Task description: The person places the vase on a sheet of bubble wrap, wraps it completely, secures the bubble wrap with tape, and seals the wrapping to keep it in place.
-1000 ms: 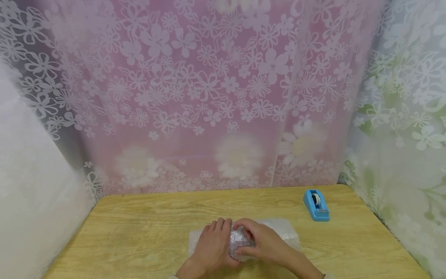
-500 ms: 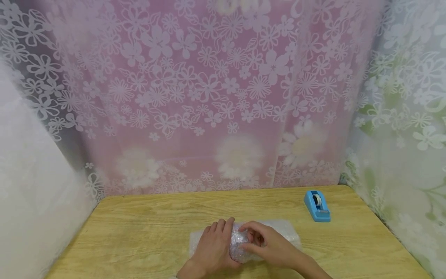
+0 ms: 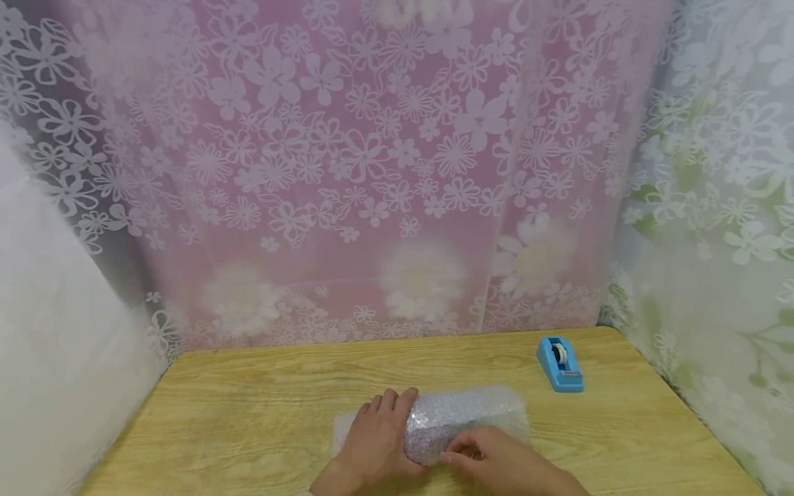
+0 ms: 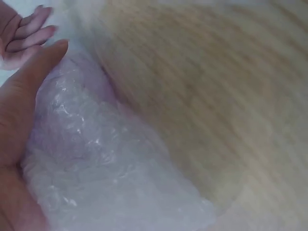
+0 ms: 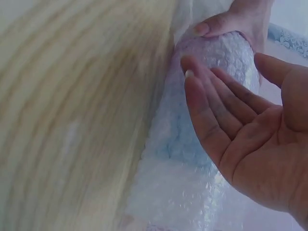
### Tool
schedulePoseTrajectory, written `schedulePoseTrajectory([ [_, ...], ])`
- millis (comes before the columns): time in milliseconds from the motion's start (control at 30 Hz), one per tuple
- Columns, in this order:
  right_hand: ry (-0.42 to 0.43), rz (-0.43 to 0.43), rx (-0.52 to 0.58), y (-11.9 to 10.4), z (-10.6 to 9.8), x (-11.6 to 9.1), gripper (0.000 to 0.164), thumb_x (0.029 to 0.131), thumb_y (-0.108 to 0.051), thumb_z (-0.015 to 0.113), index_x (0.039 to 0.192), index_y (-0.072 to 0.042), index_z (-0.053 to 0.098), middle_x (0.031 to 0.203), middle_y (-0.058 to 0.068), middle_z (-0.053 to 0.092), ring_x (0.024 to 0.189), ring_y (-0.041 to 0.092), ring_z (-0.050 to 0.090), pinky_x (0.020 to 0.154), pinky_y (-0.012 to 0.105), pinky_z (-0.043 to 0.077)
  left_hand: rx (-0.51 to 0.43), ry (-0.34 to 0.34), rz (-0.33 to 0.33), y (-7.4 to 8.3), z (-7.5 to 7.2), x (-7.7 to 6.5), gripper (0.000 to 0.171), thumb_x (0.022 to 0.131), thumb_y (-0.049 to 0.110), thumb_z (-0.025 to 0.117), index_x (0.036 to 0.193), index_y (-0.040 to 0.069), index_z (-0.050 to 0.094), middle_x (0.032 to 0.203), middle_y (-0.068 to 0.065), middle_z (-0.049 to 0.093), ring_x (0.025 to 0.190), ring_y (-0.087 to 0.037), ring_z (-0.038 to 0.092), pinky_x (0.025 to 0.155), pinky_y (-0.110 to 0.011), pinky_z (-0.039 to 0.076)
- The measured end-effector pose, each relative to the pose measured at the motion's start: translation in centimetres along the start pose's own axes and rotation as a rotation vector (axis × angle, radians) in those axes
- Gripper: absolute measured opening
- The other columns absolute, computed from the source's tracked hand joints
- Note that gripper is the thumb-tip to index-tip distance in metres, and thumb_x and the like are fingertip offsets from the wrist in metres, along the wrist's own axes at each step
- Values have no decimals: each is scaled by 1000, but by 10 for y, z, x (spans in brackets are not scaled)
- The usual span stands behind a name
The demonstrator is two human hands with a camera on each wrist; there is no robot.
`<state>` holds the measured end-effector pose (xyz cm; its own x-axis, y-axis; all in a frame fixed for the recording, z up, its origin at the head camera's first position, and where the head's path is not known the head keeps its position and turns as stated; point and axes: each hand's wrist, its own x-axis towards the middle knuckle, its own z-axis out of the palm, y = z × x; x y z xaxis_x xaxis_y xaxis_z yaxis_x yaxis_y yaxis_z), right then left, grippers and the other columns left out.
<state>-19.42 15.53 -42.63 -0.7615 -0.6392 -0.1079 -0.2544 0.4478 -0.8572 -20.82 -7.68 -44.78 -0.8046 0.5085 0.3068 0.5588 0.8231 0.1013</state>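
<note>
A bubble-wrapped roll point(image 3: 459, 408) lies across the front of the table, with purple and bluish tints showing through the wrap. My left hand point(image 3: 377, 441) grips its left part, fingers over the top and thumb on the near side. The left wrist view shows the thumb point(image 4: 41, 67) laid along the crinkled wrap point(image 4: 96, 139). At the roll's near side is my right hand point(image 3: 499, 458). In the right wrist view its fingers point(image 5: 207, 115) are loosely bent beside the roll, with nothing held between thumb and fingers. What the wrap covers is hidden.
A blue tape dispenser point(image 3: 568, 383) with a roll of tape stands toward the back right of the wooden table point(image 3: 248, 399). Flat bubble wrap point(image 3: 340, 430) sticks out left of my left hand. Flowered curtains point(image 3: 372, 172) enclose the back and sides.
My right hand has come off the top of the roll and moved down to its near side, uncovering more of the wrap. The left hand stays in its place on the roll.
</note>
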Motion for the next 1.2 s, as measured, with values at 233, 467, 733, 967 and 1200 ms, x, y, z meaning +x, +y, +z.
schedulePoseTrajectory([
  [233, -9, 29, 42, -1, 4, 1, 29, 98, -35, 52, 99, -11, 70, 77, -2, 62, 66, 13, 56, 59, 28, 46, -172, -170, -56, -2, -15, 1, 100, 72, 77, 57, 144, 11, 34, 113, -7, 51, 99, -23, 54, 78, -43, 48],
  [467, 25, 32, 37, -5, 7, 1, 32, 99, -36, 48, 97, -9, 63, 77, 0, 58, 65, 13, 53, 57, 28, 44, -383, -363, -147, -7, -27, 4, 78, 97, 62, 22, 151, 6, 21, 135, -15, 43, 122, -36, 45, 94, -52, 40],
  [733, 61, 48, 14, -7, 9, 2, 32, 98, -39, 50, 106, -10, 59, 95, 0, 59, 83, 12, 55, 70, 30, 47, -495, -360, -194, -14, -26, 0, 67, 102, 51, 18, 149, 4, 22, 137, -16, 40, 126, -37, 41, 98, -53, 37],
  [967, 59, 63, 52, -6, 10, 6, 30, 98, -39, 51, 106, -10, 56, 101, 2, 59, 93, 18, 57, 74, 34, 48, -608, -394, -217, -18, -28, 2, 66, 102, 50, 23, 146, 2, 24, 139, -21, 36, 127, -37, 39, 98, -54, 36],
  [1200, 80, 110, 91, -5, 14, 9, 34, 96, -40, 54, 109, -8, 54, 106, 4, 58, 98, 23, 58, 79, 44, 49, -824, -418, -241, -24, -37, 4, 51, 100, 42, 41, 131, 1, 35, 120, -14, 44, 111, -30, 47, 89, -50, 43],
])
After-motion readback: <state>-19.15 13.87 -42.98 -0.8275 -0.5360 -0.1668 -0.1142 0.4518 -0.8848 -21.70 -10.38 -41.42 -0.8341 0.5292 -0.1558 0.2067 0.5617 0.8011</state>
